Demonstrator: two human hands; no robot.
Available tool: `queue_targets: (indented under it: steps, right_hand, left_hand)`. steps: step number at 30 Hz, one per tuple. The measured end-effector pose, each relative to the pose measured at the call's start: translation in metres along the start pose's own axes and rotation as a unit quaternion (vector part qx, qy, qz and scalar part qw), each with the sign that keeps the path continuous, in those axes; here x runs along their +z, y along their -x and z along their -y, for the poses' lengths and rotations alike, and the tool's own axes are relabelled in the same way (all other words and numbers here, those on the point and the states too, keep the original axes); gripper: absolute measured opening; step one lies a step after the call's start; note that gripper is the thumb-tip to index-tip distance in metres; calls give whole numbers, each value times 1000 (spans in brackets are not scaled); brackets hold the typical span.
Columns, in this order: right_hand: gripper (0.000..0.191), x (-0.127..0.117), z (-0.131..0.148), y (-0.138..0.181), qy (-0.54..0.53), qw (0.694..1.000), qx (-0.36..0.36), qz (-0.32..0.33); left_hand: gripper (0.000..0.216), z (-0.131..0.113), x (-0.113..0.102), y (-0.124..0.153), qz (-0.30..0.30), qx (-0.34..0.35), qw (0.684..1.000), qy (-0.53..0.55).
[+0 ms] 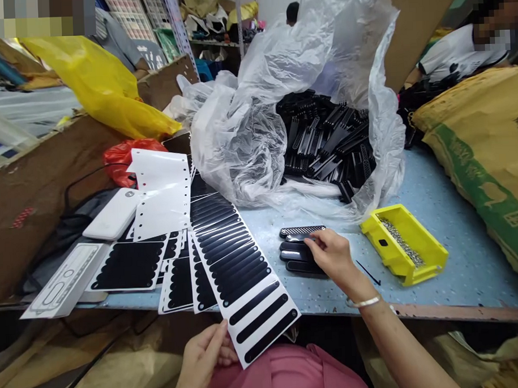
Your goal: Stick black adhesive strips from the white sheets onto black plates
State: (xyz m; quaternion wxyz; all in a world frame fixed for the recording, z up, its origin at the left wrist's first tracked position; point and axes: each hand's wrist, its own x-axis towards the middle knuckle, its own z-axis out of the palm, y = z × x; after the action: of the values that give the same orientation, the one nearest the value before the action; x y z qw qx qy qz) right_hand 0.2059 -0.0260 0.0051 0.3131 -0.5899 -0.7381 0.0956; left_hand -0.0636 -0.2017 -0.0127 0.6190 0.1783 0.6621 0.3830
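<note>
Tabletop: strips seemingly touching right hand

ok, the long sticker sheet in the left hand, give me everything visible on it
The sticker sheet is a long, glossy white backing with rows of black round-ended strips. They are tightly packed along most of its length, with three wider-spaced ones at the near end. It runs at an angle across the table and out past the front edge. The left hand pinches its near corner, and its left edge overlaps similar sheets.

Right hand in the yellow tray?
No, the right hand rests on the loose black parts, apart from the yellow tray.
</note>
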Motion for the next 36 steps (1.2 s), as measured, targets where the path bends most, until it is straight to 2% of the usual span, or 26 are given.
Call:
queue_targets:
  steps: [4,7,15,22,24,28,30,32,34,36]
  right_hand:
    - [14,16,8,-35,80,981,41,171]
    - [15,18,12,-45,113,966,71,220]
    - [17,12,14,-38,78,968,108,212]
    - [30,17,14,-49,66,977,82,187]
    - [31,4,19,-56,6,984,102,148]
    - [34,-39,44,-48,-151,985,85,-3]
    - [28,-47,61,-29,-175,982,63,-13]
    - [15,-37,74,-3,-189,981,1,39]
    - [11,-12,84,25,-223,969,-59,90]
    - [13,19,91,47,-239,961,-57,126]
  left_hand:
    - [40,-6,20,-6,36,-37,990,133]
    - [34,-10,23,-9,43,-41,983,171]
    - [36,-8,21,-10,56,-40,983,172]
    - [35,-13,20,-3,70,-22,982,172]
    - [36,-14,18,-2,63,-23,982,178]
    - [43,-18,18,-1,36,-23,982,183]
    - [41,-18,19,0,35,-14,981,192]
    - [39,-18,20,1,43,4,977,208]
    - [39,-17,20,2,60,26,972,224]
    - [45,-18,20,3,80,44,968,235]
